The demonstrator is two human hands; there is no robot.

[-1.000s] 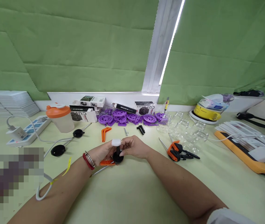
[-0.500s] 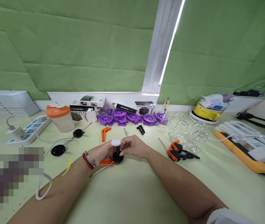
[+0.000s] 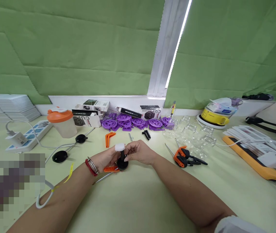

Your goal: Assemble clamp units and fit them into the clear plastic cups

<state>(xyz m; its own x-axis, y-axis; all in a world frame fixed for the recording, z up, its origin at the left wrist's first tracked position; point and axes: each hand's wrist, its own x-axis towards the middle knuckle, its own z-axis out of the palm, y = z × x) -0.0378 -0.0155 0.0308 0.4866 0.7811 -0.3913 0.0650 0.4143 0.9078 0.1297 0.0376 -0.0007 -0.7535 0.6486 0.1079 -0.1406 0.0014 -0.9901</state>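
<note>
My left hand (image 3: 108,157) is closed around a black and orange assembly (image 3: 122,164) with a round black base, an upright black post and a metal rod slanting out to the lower left. A white piece (image 3: 120,147) shows at the top of the post; whether it is a cap or a thumb covering I cannot tell. The fingers of my right hand (image 3: 138,152) are pinched against the post's right side, and what lies between them is too small to make out. Beyond the hands are an orange lever piece (image 3: 109,138), small screws (image 3: 130,137) and black plastic pieces (image 3: 146,134).
Purple wheel-like parts (image 3: 124,121) line the back before cup holder boxes (image 3: 149,113). Finished-looking orange and black assemblies (image 3: 182,158) lie right, near clear plastic cups (image 3: 191,129). Black discs with rods (image 3: 60,156), a shaker bottle (image 3: 62,124) and a power strip (image 3: 34,134) stand left.
Both hands keep nearly the same grip at the black post. The whole view has shifted very slightly; nothing on the table has moved.
</note>
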